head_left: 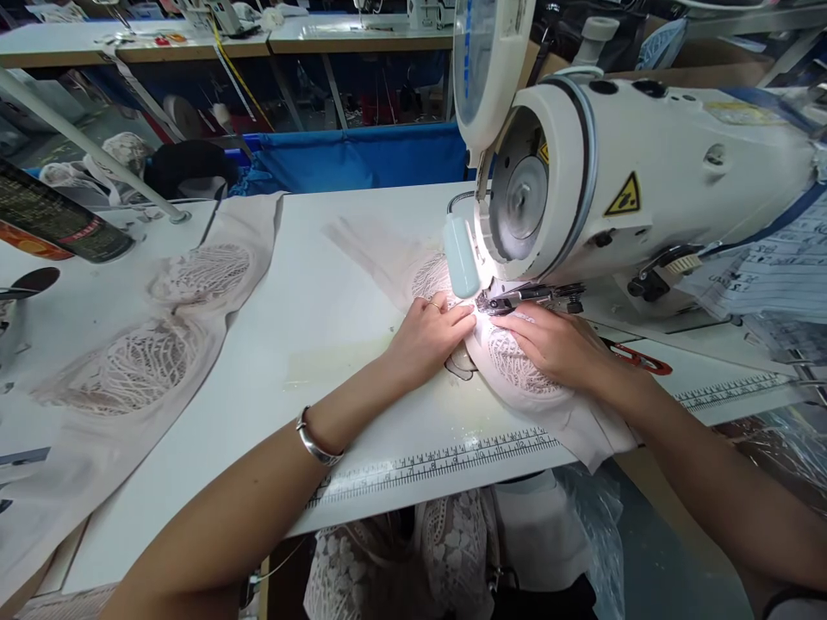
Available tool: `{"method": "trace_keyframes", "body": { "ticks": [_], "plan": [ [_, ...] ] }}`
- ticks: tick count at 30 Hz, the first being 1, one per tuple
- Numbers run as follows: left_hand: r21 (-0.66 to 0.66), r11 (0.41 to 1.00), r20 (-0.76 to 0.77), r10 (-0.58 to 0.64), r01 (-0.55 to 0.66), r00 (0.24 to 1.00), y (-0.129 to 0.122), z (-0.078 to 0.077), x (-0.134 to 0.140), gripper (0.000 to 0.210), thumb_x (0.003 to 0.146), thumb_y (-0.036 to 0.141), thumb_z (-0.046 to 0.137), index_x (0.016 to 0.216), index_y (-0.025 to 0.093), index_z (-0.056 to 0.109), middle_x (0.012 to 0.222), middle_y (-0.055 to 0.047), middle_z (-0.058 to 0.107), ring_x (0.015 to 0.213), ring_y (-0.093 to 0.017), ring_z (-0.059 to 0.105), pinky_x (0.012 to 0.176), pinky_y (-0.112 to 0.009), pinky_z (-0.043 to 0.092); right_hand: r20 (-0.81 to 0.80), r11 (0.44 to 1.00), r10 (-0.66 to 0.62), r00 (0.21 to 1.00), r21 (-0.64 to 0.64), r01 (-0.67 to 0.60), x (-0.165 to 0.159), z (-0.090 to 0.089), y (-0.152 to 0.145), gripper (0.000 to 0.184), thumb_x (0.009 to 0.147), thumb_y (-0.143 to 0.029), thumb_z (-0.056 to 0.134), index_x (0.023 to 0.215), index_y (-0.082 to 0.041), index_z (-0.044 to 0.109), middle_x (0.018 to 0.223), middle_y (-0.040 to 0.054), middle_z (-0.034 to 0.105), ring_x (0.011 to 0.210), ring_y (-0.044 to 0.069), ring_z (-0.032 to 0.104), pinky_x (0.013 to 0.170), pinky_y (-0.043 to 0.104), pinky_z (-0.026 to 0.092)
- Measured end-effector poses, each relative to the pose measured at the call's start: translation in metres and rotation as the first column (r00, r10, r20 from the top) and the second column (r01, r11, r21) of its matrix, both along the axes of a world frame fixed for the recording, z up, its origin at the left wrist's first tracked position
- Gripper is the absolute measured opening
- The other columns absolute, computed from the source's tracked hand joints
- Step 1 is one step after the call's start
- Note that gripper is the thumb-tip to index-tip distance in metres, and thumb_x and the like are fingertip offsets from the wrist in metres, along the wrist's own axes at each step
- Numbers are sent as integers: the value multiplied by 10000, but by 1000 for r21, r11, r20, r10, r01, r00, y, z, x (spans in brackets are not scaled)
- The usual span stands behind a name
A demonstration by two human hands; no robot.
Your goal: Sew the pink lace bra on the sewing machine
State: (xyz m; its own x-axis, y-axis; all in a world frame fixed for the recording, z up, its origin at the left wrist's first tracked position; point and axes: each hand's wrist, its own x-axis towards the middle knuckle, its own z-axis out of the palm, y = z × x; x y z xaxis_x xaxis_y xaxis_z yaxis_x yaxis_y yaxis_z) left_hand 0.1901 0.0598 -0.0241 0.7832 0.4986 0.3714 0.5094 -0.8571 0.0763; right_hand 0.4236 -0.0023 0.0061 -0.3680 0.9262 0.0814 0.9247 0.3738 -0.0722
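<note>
My left hand (432,331) and right hand (549,340) lie flat, fingers spread, gripping nothing, pressing the lace piece (517,366) (pale pink) at the sewing machine (620,181) foot on the bench (310,284).

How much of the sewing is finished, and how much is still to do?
Looks done, probably: lace pieces lie spread on the table's left side, away from the machine. In hand: the left hand and right hand press one lace piece flat at the sewing machine's presser foot. Left: more lace hangs below the table edge; whether it is unsewn, I cannot tell.
</note>
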Motion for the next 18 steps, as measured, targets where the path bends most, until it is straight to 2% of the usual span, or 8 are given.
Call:
{"method": "trace_keyframes", "body": {
  "ticks": [4,8,10,13,15,18],
  "plan": [
    [9,999,-9,33,-33,999,0,2,2,344,961,77,334,1061,214,633,1072,-55,696,912,-214,513,841,-395,406,-83,998,-52,995,-39,48,-2,2,1,334,955,-244,377,1151,-240,647,1156,64,672,918,225,642,718,322,441],
    [36,996,-23,83,-82,996,-15,10,11,312,970,106,339,976,155,647,1070,-105,676,936,-223,541,803,-365,435,-191,960,-255,948,-168,224,-6,8,7,175,916,-341,487,914,-232,624,966,45,702,793,225,636,676,321,438],
    [17,997,-35,78,-77,996,-28,13,19,305,1001,266,384,928,129,647,1015,-128,679,923,-230,566,781,-359,458,-255,934,-341,905,-203,295,-8,10,12,246,916,-409,500,781,-226,594,806,34,682,697,209,606,628,307,416],
    [70,994,-74,93,-87,993,-48,10,28,498,970,516,432,973,69,651,1060,-194,688,1042,-298,601,879,-424,483,-275,921,-386,880,-168,351,-7,6,20,396,900,-471,520,603,-218,450,632,27,588,655,202,564,612,303,398],
    [124,985,-89,128,-116,988,-57,5,32,529,969,481,428,1080,6,631,1189,-258,650,1175,-355,576,989,-481,454,-235,913,-407,883,-138,384,-5,0,23,386,843,-462,593,602,-223,410,634,28,575,668,209,557,605,303,393],
    [96,985,-91,150,-141,985,-60,0,33,488,947,346,423,1214,-35,573,1316,-274,585,1254,-385,544,1035,-496,449,-218,921,-388,895,-133,366,1,-9,25,262,783,-440,652,744,-232,498,753,37,625,718,226,579,609,301,404]
  ]
}}
